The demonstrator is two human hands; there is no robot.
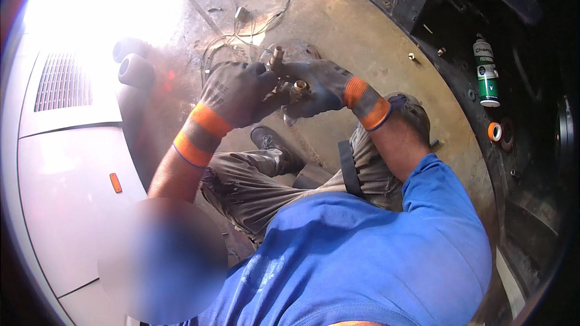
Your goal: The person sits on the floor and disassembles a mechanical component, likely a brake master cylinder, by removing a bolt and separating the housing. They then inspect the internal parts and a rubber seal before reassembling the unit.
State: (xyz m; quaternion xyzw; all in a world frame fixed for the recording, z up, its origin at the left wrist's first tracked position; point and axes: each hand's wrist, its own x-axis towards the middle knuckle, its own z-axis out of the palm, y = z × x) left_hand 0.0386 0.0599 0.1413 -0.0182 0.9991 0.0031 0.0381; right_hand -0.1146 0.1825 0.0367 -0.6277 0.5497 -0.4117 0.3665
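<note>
My left hand (235, 93), in a grey glove with an orange-striped cuff, is closed round a metal fitting assembly (299, 89) with brass-coloured tubular ends, one standing up at the top (277, 54). My right hand (326, 87), gloved alike, grips the same assembly from the right, its fingers partly hidden behind it. A small pale round part shows just below the fitting, too small to make out. Both hands are held over my bent legs (278, 187).
A white vehicle panel (72, 187) fills the left, with dark cylinders (133, 69) beside it. Cables (241, 18) lie on the stained floor (338, 18). A dark metal structure on the right carries a spray can (487, 84), an orange tape roll (495, 132) and small loose parts.
</note>
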